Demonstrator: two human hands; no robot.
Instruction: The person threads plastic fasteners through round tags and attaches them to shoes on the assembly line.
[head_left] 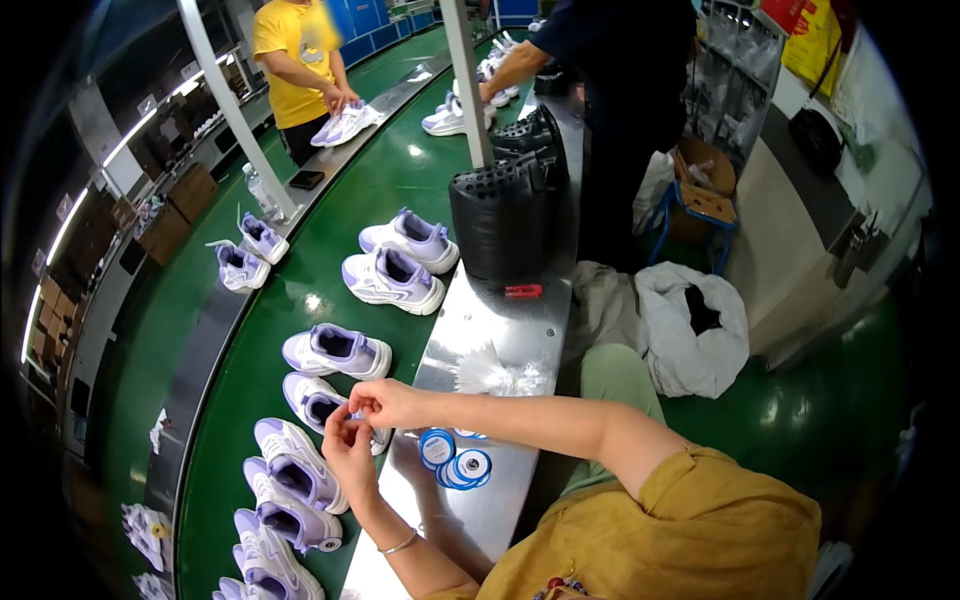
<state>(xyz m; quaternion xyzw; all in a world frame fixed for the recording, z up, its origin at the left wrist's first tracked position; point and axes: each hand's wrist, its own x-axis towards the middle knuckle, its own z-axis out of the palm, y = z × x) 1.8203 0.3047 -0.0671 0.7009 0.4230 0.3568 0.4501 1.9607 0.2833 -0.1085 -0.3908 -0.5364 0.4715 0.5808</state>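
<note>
My right hand (386, 403) and my left hand (348, 452) meet over a white and lilac shoe (305, 392), fingertips pinched together. What they hold between them is too small to make out. Just beyond is another shoe (337, 352), and nearer me lies a pair (290, 480) of the same kind. Round blue-and-white tags (470, 466) lie on the metal ledge (420, 505) to the right of my hands. A bundle of clear plastic fasteners (495, 372) rests farther up the ledge.
Several shoes (395, 278) stand along the green belt (330, 225). A black padded object (505, 225) and a red tool (523, 291) are on the ledge. A person in yellow (298, 50) and one in dark clothes (630, 100) handle shoes farther off. White sacks (690, 340) stand at right.
</note>
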